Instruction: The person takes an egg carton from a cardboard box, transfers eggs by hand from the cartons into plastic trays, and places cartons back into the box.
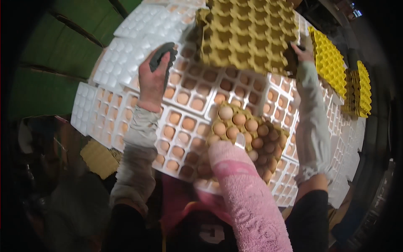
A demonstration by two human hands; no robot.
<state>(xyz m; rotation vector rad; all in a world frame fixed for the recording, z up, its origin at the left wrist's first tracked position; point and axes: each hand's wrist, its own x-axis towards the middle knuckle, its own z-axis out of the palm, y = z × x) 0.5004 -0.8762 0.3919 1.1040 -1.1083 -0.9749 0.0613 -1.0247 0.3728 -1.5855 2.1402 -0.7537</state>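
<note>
My right hand (303,53), in a dark glove that leaves the thumb bare, grips the right edge of a brownish-yellow moulded egg tray (245,37). Its cups look empty, and it is tilted above the white trays. My left hand (156,75), partly covered in dark grey, is loosely curled left of that tray, with nothing visible in it. Below lie white compartment trays (201,111) filled with brown eggs (189,123). Nearer my body, a yellowish tray (280,132) holds more eggs (239,119). A pink terry towel (252,195) hangs in front and hides part of it.
White domed lids or trays (116,60) cover the left side. Bright yellow egg trays (329,60) stand at the right, beside another yellow stack (357,91). A green slatted surface (59,47) borders the left. A tan tray (99,159) sits low on the left.
</note>
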